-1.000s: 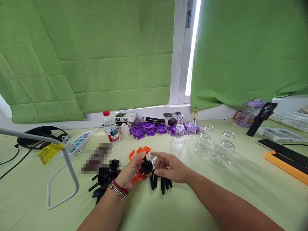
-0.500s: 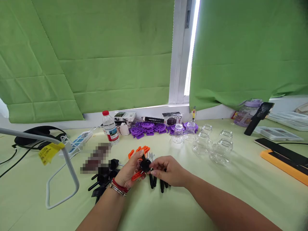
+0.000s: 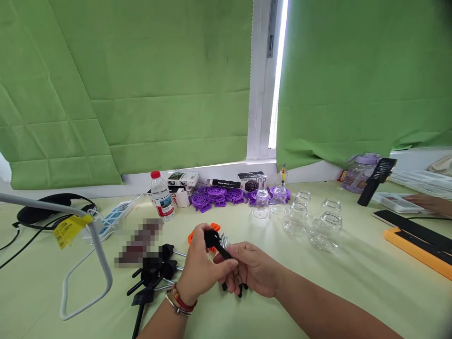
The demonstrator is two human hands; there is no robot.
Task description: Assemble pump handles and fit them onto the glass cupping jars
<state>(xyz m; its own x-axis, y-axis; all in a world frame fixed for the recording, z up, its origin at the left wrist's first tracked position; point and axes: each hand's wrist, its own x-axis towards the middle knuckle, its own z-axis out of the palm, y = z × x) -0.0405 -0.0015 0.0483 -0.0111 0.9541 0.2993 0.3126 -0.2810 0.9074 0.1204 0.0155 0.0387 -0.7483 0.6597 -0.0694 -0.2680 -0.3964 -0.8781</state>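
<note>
The black piece (image 3: 213, 238) has just been turned: 0.5 s ago I had its round end facing up, with an orange strip showing below it; now its stem slants toward the near edge of the surface (image 3: 370, 296) and I can't see that strip. I judge that the handling has shifted from the round end to the stem.

My left hand (image 3: 199, 270) curls over the round end, thumb pressed along the stem; my right hand (image 3: 259, 270) pinches the stem from the other side, fingers curled beneath. So the piece sits between the 2, touching both, well forward of the back edge.

Just beyond lie metal rods (image 3: 223, 239) and orange pieces (image 3: 191, 237); black handles (image 3: 240, 292) poke out under my right fingers. A co-worker's hand (image 3: 427, 203) has appeared at the right edge, by a clear case (image 3: 391, 202).
</note>
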